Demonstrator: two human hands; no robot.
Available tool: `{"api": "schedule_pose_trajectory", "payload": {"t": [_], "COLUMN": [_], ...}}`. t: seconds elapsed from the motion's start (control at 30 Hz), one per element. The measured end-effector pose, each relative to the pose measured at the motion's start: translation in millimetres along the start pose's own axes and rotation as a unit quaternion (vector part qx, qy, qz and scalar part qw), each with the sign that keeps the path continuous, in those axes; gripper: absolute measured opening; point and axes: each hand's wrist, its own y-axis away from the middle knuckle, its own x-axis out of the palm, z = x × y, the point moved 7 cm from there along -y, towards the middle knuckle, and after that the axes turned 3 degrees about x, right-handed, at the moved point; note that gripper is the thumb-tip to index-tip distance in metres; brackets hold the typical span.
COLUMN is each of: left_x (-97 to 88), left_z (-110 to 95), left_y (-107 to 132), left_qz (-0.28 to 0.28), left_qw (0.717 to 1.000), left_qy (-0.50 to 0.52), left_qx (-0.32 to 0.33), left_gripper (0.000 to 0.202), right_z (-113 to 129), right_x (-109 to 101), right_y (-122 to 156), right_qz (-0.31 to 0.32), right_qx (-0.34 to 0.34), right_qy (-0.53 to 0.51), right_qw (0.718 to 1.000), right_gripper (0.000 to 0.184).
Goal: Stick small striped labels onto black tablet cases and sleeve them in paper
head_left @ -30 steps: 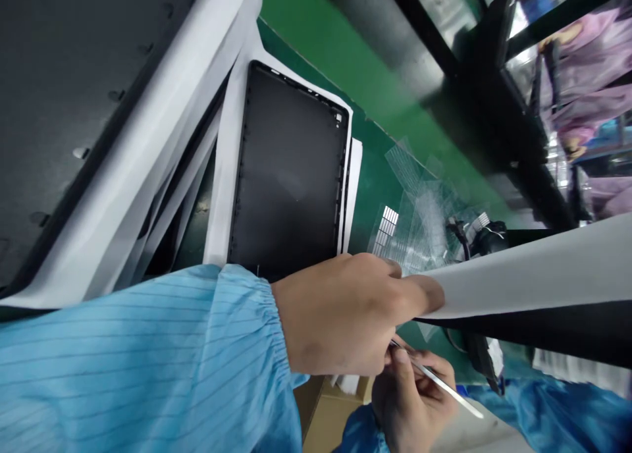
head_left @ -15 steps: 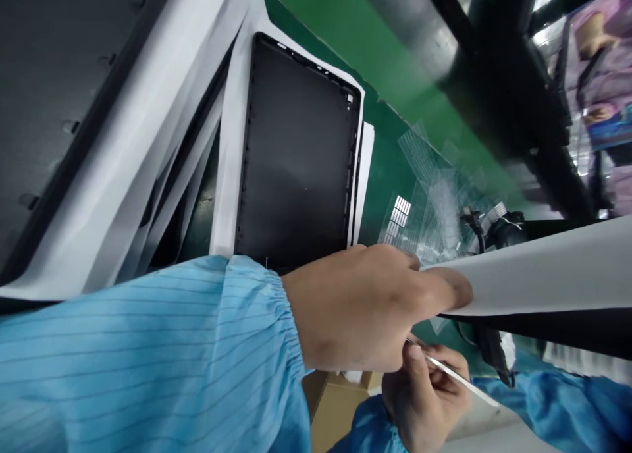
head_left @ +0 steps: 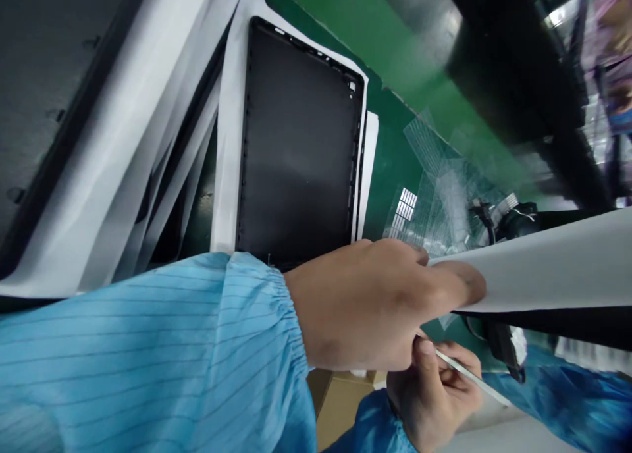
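My left hand (head_left: pixel 385 301) reaches in from the left, back upward, fingers closed at the end of a white sheet (head_left: pixel 548 259) with a dark layer along its lower side. Just below it, my right hand (head_left: pixel 437 390) pinches a thin, pale, stick-like strip (head_left: pixel 474 376) between thumb and fingers. The strip's upper end meets the curled fingers of my left hand, which hide its tip. Beyond my left wrist lies a black tablet back cover (head_left: pixel 301 150), inner side up, on white wrapping (head_left: pixel 226 176). My wrist covers its near edge.
Several white-wrapped dark panels (head_left: pixel 148 143) lean at the left. Clear plastic pieces (head_left: pixel 447 203) and black cabling (head_left: pixel 513 226) lie on the green table (head_left: pixel 390 143). A cardboard box (head_left: pixel 340 407) stands below; a person in pink (head_left: pixel 617 38) is at upper right.
Both hands, with the sheet and the strip, appear slightly farther right. The view has shifted a little; the grips look the same.
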Motion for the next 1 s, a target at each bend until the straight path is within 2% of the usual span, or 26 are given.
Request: {"api": "schedule_pose_trajectory", "payload": {"t": [0.1, 0.27, 0.33, 0.47, 0.6, 0.8, 1.0], "left_x": [0.1, -4.7, -6.2, -9.1, -9.8, -9.3, -12.6], "left_z": [2, 3, 2, 2, 4, 3, -1], "left_y": [-1, 1, 3, 5, 4, 2, 4], "left_qz": [0.000, -0.043, -0.065, -0.100, -0.092, -0.077, -0.098], "left_qw": [1.000, 0.997, 0.996, 0.993, 0.993, 0.996, 0.994], "left_qy": [-0.006, -0.021, -0.030, -0.026, -0.013, -0.022, -0.030], "left_qx": [-0.019, -0.053, -0.056, -0.063, -0.068, -0.045, -0.039], "left_gripper": [0.038, 0.043, 0.041, 0.033, 0.025, 0.025, 0.027], "right_z": [-3, -3, 1, 10, 12, 17, 20], "right_x": [-12, -28, -23, 7, 31, 40, 45], "right_y": [0, 2, 5, 13, 14, 10, 12], "right_qz": [-0.019, -0.075, -0.091, -0.083, -0.068, -0.067, -0.072], "right_qx": [0.007, 0.036, 0.023, -0.025, -0.028, -0.022, -0.026], "right_qy": [-0.020, -0.090, -0.096, -0.051, -0.035, -0.014, 0.006], "right_qw": [1.000, 0.992, 0.991, 0.995, 0.997, 0.997, 0.997], "right_gripper": [0.019, 0.013, 0.014, 0.016, 0.018, 0.018, 0.020]}}
